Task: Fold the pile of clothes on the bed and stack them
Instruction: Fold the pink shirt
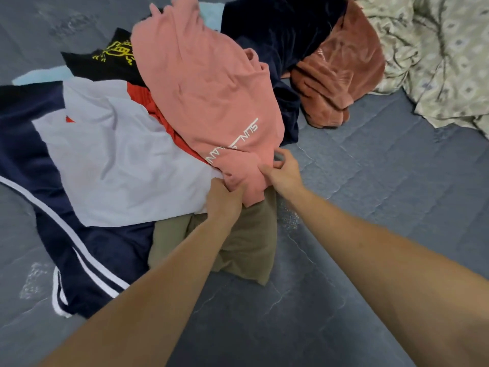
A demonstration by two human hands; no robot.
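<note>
Both hands gripped the near hem of the pink garment [201,83], which lay draped over the top of the pile of clothes [119,144] on the bed [370,194]. The risk at this point, as a judgement, lay in what the pink cloth covered: it rested across a red garment [158,112] just beyond the left hand and against a dark navy garment [277,35] beyond the right hand, so that a quick pull toward the person would probably have dragged one or both along and spread the pile. The khaki garment [246,242], lying directly under and nearer than both hands, might likewise have been caught in the same pinch; whether any of its cloth was in fact held could not be told.

The left hand [225,202] was clenched, fingers curled tight round a bunched fold of pink hem, with a pale grey garment [119,160] touching it on its outer side. The right hand [284,172] pinched the hem more loosely, thumb and fingers bent over the cloth edge, with bare bed cover to its outer side. The two grips stood close together, so the garment would have hung in a narrow bunch, not spread open, if lifted. A rust-brown velvet garment [341,70] lay well beyond the right hand, apart from it.
</note>
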